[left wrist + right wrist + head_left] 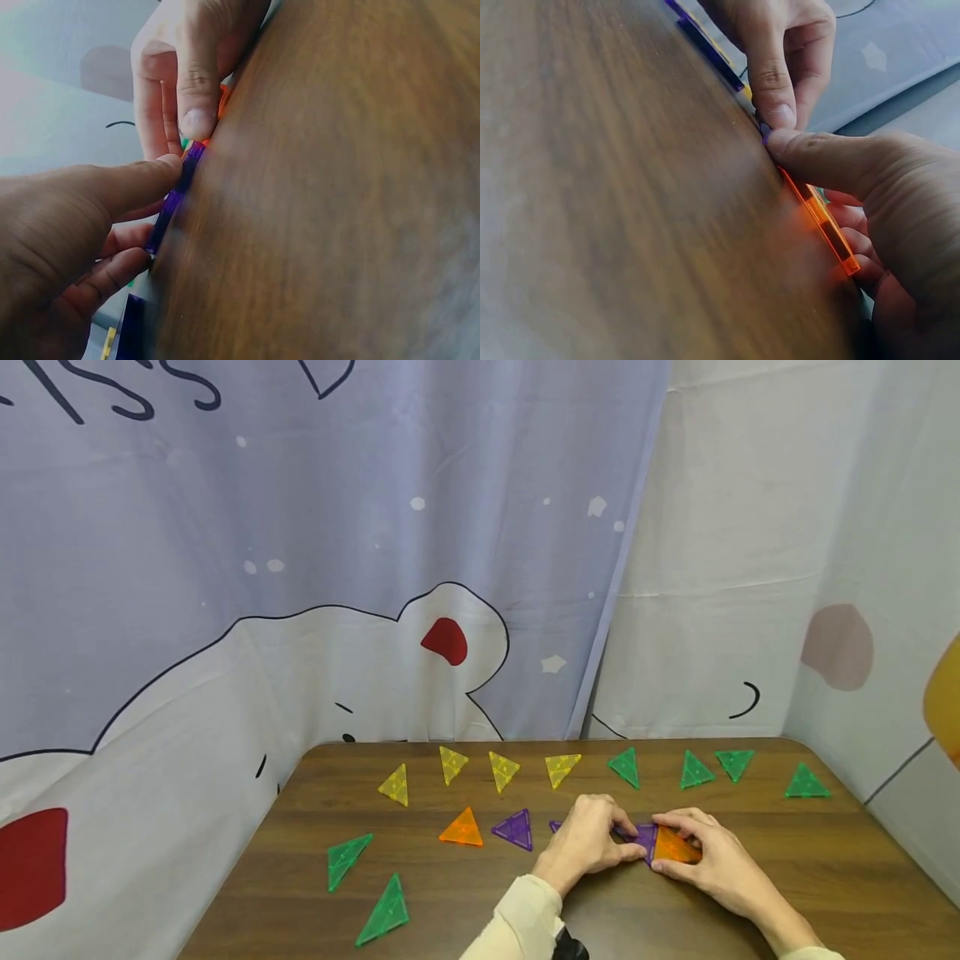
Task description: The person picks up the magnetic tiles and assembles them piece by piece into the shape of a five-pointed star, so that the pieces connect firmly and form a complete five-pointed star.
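Observation:
Near the front right of the table, my left hand (587, 837) pinches a purple triangle tile (647, 837) between thumb and fingers. My right hand (718, 860) holds an orange triangle tile (675, 846) by its edges. The two tiles lie flat, side by side, and appear to meet along one edge. In the left wrist view the purple tile (171, 204) is seen edge-on, with both thumbs close to it. The right wrist view shows the orange tile (826, 225) edge-on at the tabletop. Fingers cover parts of both tiles.
Left of my hands lie another purple triangle (513, 829), an orange triangle (462, 829) and two long green triangles (386, 912). A further purple piece (555, 826) is mostly hidden behind my left hand. Several yellow (503, 770) and green triangles (696, 771) line the table's (300, 877) back.

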The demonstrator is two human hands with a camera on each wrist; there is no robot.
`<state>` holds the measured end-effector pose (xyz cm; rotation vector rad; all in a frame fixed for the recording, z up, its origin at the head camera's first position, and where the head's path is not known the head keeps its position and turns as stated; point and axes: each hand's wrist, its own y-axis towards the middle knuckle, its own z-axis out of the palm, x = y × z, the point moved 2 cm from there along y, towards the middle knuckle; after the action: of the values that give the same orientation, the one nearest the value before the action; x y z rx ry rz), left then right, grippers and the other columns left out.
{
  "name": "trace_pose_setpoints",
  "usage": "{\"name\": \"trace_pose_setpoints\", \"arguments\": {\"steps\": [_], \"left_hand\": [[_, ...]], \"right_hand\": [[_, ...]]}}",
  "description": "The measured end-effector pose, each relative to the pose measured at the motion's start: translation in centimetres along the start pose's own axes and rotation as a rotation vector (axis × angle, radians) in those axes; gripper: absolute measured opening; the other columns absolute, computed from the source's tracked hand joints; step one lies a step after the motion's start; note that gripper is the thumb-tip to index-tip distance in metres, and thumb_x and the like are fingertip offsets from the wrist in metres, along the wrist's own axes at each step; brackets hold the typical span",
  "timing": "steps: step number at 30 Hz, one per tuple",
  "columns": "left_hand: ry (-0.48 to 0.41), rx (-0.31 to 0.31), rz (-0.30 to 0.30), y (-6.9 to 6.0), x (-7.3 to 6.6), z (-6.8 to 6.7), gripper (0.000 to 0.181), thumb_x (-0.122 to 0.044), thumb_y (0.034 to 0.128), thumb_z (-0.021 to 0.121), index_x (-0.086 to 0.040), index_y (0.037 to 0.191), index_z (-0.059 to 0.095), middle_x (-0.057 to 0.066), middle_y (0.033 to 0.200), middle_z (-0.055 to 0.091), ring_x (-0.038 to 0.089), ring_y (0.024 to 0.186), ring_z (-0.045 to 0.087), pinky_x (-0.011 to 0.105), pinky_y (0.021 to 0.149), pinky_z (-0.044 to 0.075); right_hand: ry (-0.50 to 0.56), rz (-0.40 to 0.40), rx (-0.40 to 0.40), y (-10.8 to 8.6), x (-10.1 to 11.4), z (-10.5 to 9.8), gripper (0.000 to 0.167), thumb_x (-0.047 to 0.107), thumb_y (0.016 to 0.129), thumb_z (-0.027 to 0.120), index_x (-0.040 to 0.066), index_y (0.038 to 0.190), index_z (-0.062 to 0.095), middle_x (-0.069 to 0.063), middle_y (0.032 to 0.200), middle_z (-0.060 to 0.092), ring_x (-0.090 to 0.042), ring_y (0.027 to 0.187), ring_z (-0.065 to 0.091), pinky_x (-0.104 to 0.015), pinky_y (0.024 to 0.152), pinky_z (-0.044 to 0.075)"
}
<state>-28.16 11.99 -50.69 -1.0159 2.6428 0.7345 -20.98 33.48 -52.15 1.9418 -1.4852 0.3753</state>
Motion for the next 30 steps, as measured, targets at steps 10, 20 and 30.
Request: {"name": "trace_pose_setpoints", "arguments": {"steps": [10,20,30], "left_hand": [[0.004,0.011,0.016,0.1,-0.1,-0.1,0.02,-0.042,0.0888,0.097,-0.027,0.1,0.091,-0.018,0.1,0.076,-0.005,0.096,0.065,0.008,0.09,0.05],[0.033,-0.04,0.004,-0.6,1.8,-3.6,0.038,-0.044,0.0929,0.093,-0.024,0.124,0.085,-0.01,0.122,0.076,0.008,0.118,0.07,0.021,0.104,0.055],[-0.025,-0.033,-0.125,-3.4,6.1,-6.7,0.052,-0.044,0.0867,0.098,-0.017,0.128,0.082,-0.002,0.123,0.079,0.018,0.117,0.07,0.033,0.103,0.058]], "right_hand": [[0.008,0.042,-0.006,0.2,0.0,0.1,0.06,0.047,0.084,0.099,0.021,0.134,0.079,0.004,0.129,0.071,-0.009,0.102,0.061,-0.025,0.084,0.055],[-0.003,0.039,-0.014,0.2,-0.6,0.4,0.061,0.049,0.082,0.1,0.022,0.132,0.079,0.008,0.123,0.07,-0.007,0.097,0.058,-0.026,0.08,0.054],[-0.019,0.04,-0.042,1.6,-1.2,0.2,0.061,0.05,0.083,0.099,0.021,0.132,0.08,0.008,0.12,0.071,-0.009,0.1,0.059,-0.026,0.082,0.054]]}}
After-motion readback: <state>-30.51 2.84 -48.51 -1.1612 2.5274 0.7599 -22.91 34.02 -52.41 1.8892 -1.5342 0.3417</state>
